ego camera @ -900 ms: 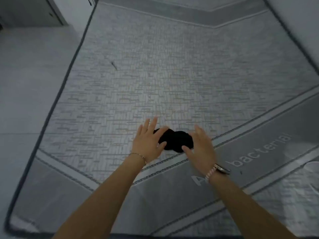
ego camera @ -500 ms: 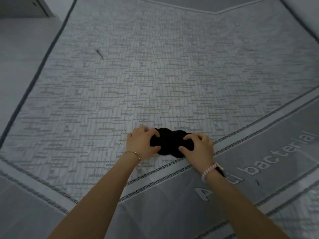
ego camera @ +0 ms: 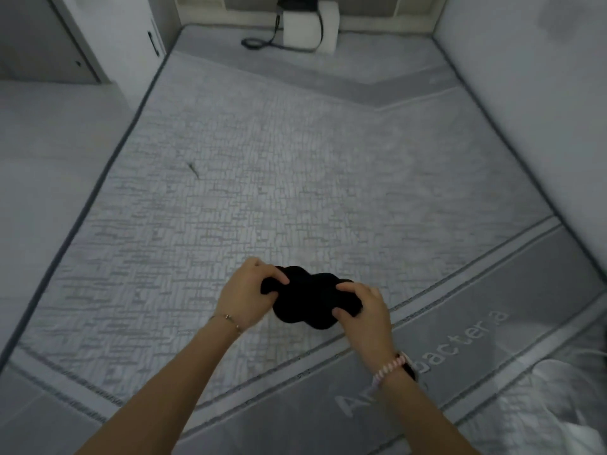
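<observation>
A small black bundle of cloth (ego camera: 308,298) is held just above the grey patterned mattress (ego camera: 262,198), near its front band. My left hand (ego camera: 249,293) grips the bundle's left end with curled fingers. My right hand (ego camera: 364,307) grips its right end, thumb and fingers pinching the cloth. The bundle's underside is hidden from me.
A white box (ego camera: 310,26) with a black cable (ego camera: 259,42) stands at the mattress's far end. A wall (ego camera: 525,93) runs along the right side, a cupboard door (ego camera: 131,37) at the far left. White crumpled fabric (ego camera: 565,408) lies at the front right. A small dark speck (ego camera: 193,169) lies on the mattress.
Both hands went from open beside the black bundle to closing round its two ends, and the bundle has been raised a little. The view has tilted up to show the room's far end.
</observation>
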The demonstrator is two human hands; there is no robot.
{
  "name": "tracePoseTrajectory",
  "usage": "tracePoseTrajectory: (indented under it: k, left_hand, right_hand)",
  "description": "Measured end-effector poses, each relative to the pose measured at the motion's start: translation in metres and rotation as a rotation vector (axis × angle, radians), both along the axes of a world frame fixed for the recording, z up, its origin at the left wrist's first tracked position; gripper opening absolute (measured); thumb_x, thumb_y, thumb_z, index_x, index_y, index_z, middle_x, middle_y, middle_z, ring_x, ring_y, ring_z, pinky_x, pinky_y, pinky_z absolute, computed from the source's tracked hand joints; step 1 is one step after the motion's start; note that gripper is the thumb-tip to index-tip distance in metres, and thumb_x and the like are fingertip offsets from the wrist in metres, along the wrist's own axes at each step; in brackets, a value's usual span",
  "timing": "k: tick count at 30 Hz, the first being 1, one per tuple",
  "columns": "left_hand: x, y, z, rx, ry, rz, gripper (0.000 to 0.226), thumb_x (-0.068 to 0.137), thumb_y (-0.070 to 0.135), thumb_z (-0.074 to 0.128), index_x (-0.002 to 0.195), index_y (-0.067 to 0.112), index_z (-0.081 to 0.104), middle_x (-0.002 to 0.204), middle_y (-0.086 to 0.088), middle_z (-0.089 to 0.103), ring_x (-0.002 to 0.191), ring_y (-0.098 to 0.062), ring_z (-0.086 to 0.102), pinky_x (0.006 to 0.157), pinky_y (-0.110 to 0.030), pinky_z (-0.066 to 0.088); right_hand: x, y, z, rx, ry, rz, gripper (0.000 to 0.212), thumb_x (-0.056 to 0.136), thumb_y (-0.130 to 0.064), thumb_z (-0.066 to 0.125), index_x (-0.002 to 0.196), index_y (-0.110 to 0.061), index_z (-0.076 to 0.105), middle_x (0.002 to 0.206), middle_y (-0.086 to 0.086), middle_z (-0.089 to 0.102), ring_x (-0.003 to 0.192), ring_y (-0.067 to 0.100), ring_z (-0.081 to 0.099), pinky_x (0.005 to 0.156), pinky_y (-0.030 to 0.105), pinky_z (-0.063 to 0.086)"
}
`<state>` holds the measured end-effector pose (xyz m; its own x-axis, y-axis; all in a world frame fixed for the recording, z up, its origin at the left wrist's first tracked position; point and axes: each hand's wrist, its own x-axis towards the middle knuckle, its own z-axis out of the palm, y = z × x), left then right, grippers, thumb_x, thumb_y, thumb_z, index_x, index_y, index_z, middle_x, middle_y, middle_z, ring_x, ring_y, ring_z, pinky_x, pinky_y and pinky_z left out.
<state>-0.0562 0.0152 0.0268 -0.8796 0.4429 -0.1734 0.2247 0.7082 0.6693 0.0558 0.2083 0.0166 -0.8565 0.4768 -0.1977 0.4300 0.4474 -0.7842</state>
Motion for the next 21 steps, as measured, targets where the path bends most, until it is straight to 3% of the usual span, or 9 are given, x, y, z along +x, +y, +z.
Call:
tracePoseTrajectory:
  k: [4, 9, 13, 16, 19, 21]
  left_hand:
    - [-0.010, 0.005, 0.117, 0.164, 0.008, 0.044, 0.035, 0.081, 0.000, 0.074, 0.090, 0.033, 0.074, 0.097, 0.005, 0.059, 0.087, -0.003, 0.060, 0.074, -0.003, 0.046]
    - [-0.005, 0.001, 0.261, 0.419, 0.008, 0.059, 0.033, 0.077, -0.008, 0.075, 0.094, 0.020, 0.076, 0.105, 0.000, 0.071, 0.083, -0.018, 0.075, 0.067, -0.022, 0.062]
    - [0.012, -0.008, 0.358, 0.569, 0.070, 0.085, 0.037, 0.077, -0.008, 0.076, 0.096, 0.024, 0.075, 0.103, 0.003, 0.076, 0.085, -0.015, 0.075, 0.068, -0.025, 0.063]
    - [0.034, -0.018, 0.408, 0.653, 0.107, 0.138, 0.043, 0.076, -0.004, 0.080, 0.104, 0.028, 0.071, 0.100, -0.001, 0.075, 0.091, -0.014, 0.073, 0.074, -0.029, 0.063]
    - [0.060, -0.023, 0.434, 0.861, -0.049, 0.252, 0.047, 0.076, -0.003, 0.082, 0.117, 0.014, 0.067, 0.097, -0.013, 0.076, 0.089, -0.023, 0.076, 0.075, -0.035, 0.064]
    - [0.073, -0.022, 0.447, 0.922, -0.097, 0.270, 0.039, 0.077, -0.002, 0.081, 0.114, 0.004, 0.069, 0.100, -0.018, 0.078, 0.090, -0.027, 0.077, 0.078, -0.036, 0.064]
  right_hand:
    - [-0.008, 0.012, 0.112, -0.024, 0.131, -0.008, 0.039, 0.079, 0.001, 0.076, 0.114, -0.016, 0.070, 0.104, -0.003, 0.055, 0.085, -0.009, 0.053, 0.072, -0.007, 0.038]
    - [-0.003, 0.016, 0.249, -0.119, 0.322, -0.013, 0.044, 0.077, 0.001, 0.077, 0.108, -0.028, 0.069, 0.107, -0.017, 0.068, 0.096, -0.010, 0.063, 0.088, 0.017, 0.054]
    - [0.013, 0.011, 0.346, -0.193, 0.461, 0.003, 0.046, 0.076, 0.005, 0.076, 0.107, -0.028, 0.068, 0.108, -0.017, 0.070, 0.103, -0.002, 0.067, 0.088, 0.023, 0.056]
    - [0.032, 0.004, 0.402, -0.238, 0.531, 0.014, 0.047, 0.078, 0.008, 0.074, 0.112, -0.023, 0.065, 0.113, -0.011, 0.068, 0.103, -0.003, 0.065, 0.087, 0.023, 0.057]
    - [0.051, -0.005, 0.434, -0.291, 0.588, 0.012, 0.047, 0.079, 0.012, 0.070, 0.113, -0.020, 0.063, 0.113, -0.007, 0.065, 0.100, -0.010, 0.063, 0.084, 0.021, 0.059]
    - [0.059, -0.013, 0.447, -0.357, 0.610, -0.009, 0.045, 0.081, 0.012, 0.068, 0.113, -0.018, 0.062, 0.116, -0.002, 0.063, 0.101, -0.003, 0.064, 0.080, 0.027, 0.062]
